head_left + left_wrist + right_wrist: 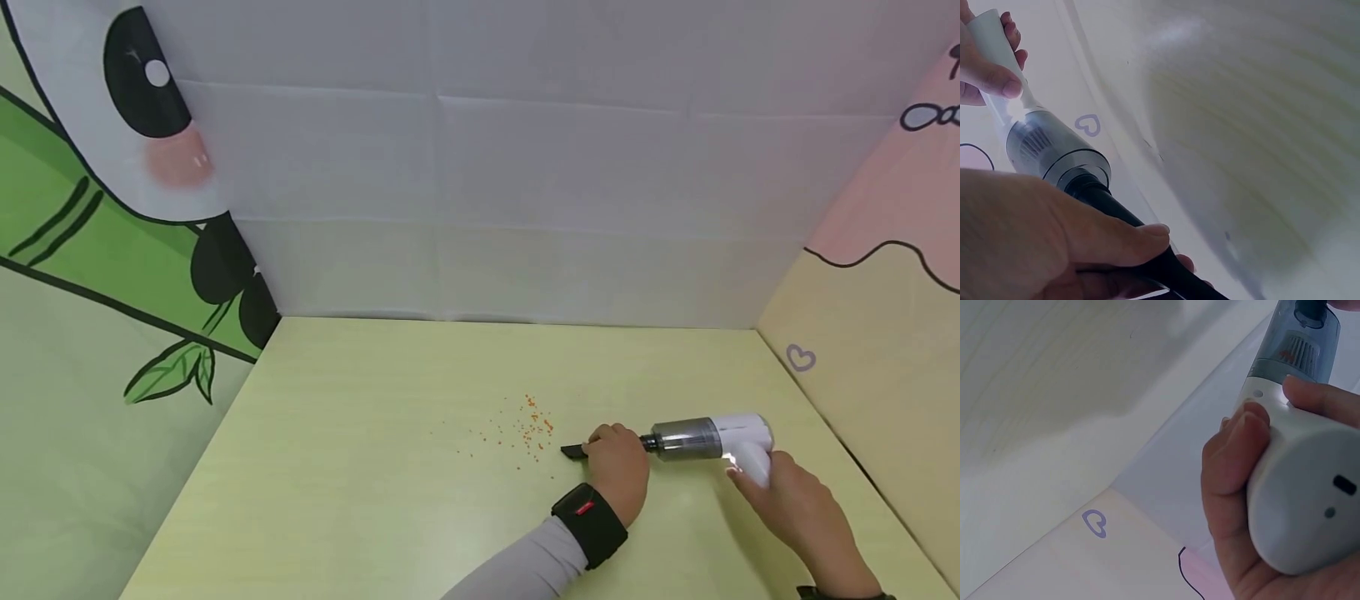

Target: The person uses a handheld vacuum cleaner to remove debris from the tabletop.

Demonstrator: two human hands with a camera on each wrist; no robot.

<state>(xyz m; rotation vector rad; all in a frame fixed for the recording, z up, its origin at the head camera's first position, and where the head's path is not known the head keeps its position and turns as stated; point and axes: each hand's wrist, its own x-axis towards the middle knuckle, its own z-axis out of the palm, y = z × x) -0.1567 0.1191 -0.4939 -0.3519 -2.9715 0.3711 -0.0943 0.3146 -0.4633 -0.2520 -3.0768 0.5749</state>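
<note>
Two curled sets of fingers: the left hand (617, 468) pinches a slim black plastic nozzle (573, 452), the right hand (806, 510) grips a white handheld vacuum (742, 431) with smoky cylindrical canister (686, 439). Fitting looks done; scattered orange crumbs (534, 428) at the nozzle's ten o'clock (on the pale-yellow bench (360, 467)) seem still uncollected.

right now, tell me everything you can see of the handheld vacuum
The handheld vacuum has a glossy white, plastic-looking body with an angled handle, a smoky see-through canister with a ribbed part inside, and a slim black nozzle. It is held across the pale table, its tip just short of the scattered orange crumbs. The right hand grips the handle; the left hand holds the nozzle.
</note>
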